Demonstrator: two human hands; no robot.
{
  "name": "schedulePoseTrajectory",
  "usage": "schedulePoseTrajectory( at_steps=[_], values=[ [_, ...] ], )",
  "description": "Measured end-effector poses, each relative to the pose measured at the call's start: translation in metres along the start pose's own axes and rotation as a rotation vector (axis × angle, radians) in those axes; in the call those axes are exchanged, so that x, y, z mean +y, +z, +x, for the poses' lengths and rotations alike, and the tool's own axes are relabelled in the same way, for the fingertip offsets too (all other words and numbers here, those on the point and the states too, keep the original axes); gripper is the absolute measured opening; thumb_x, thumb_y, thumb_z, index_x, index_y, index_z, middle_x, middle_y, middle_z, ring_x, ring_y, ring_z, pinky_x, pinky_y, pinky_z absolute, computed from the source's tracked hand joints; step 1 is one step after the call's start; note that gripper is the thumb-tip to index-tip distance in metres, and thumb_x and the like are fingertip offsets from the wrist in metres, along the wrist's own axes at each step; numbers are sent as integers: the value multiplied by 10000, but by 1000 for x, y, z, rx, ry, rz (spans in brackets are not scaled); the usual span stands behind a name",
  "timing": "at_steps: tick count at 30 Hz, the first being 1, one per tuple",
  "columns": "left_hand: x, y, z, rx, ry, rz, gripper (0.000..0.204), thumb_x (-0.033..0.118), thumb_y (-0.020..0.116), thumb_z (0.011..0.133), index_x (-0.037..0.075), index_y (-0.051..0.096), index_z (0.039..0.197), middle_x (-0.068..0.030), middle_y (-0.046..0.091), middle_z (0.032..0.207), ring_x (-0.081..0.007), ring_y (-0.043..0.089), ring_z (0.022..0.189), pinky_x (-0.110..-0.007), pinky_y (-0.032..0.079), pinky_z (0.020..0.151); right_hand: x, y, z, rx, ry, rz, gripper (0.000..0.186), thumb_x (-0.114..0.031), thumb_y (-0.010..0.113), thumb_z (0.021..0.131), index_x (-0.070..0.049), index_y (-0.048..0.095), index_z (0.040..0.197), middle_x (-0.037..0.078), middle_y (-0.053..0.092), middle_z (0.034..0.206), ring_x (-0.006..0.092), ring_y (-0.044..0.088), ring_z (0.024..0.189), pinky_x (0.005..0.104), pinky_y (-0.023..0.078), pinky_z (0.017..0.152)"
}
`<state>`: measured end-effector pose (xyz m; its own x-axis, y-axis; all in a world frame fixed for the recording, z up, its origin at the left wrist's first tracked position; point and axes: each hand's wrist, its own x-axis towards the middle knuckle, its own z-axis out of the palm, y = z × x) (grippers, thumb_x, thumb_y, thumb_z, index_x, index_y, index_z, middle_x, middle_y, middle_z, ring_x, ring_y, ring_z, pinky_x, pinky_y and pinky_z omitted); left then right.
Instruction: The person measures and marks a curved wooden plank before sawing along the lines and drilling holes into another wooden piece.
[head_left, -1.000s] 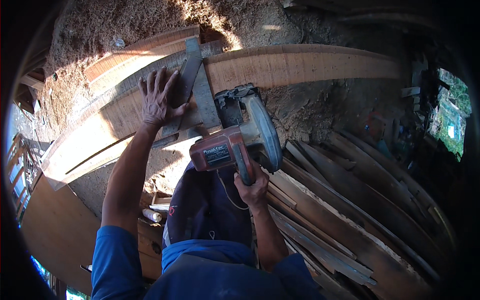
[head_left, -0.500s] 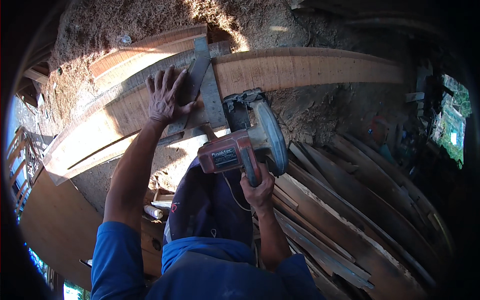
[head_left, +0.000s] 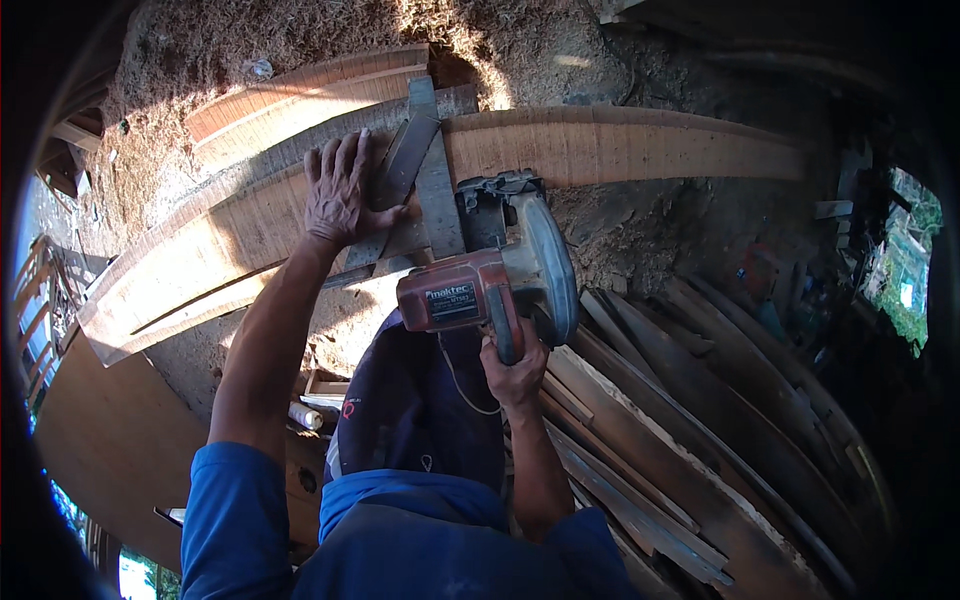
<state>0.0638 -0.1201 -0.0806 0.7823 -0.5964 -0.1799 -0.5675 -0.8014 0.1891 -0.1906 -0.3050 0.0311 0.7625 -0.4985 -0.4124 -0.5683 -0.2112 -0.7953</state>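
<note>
My left hand (head_left: 342,200) lies spread on a long wooden board (head_left: 700,145), beside a dark short batten (head_left: 405,160) and a grey crosspiece (head_left: 445,210) laid across the board. My right hand (head_left: 515,372) grips the rear handle of a dusty red-and-grey circular saw (head_left: 450,295). The saw's base sits at the board's near edge, just right of the crosspiece, its blade hidden. A cord hangs from the saw past my dark trousers.
More cut boards (head_left: 300,85) lie behind on sawdust-covered ground (head_left: 530,50). Long planks (head_left: 700,450) are piled at my right. A large brown panel (head_left: 100,440) lies at lower left, near a pale cylinder (head_left: 305,415).
Across the frames the hands, saw and crosspiece have shifted slightly rightward in the view, the board's right end slightly downward. Both hands keep their places on board and saw.
</note>
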Motion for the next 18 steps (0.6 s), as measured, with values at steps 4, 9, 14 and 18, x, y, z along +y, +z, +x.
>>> schedulePoseTrajectory(
  at_steps=[4,9,14,18],
  values=[
    [0,-3,0,11,-1,-30,1157,747,658,618,55,301,1474,-164,383,1410,-373,320,1322,-593,145,1102,1,1,1,9,-32,-4,254,-80,682,754,-27,602,989,136,600,757,330,625,679,409,496,638],
    [-3,-4,-2,28,15,-65,1107,740,667,613,92,348,1452,-155,398,1397,-376,336,1301,-607,160,1092,-3,3,0,17,-1,-12,211,-52,655,748,-26,602,951,85,635,757,240,638,674,357,505,659],
    [1,-1,1,62,31,-88,1087,732,670,615,99,357,1442,-163,403,1382,-380,337,1297,-612,165,1087,-6,-5,-3,-23,-35,-59,209,-56,651,746,-23,600,946,92,641,763,258,646,684,372,509,666],
    [-4,-5,1,82,41,-125,1083,745,660,608,104,371,1432,-163,409,1373,-383,341,1290,-621,159,1084,-12,-2,2,-34,-30,-50,188,-46,632,750,-13,592,931,94,634,754,261,635,674,380,504,676]
  ],
)
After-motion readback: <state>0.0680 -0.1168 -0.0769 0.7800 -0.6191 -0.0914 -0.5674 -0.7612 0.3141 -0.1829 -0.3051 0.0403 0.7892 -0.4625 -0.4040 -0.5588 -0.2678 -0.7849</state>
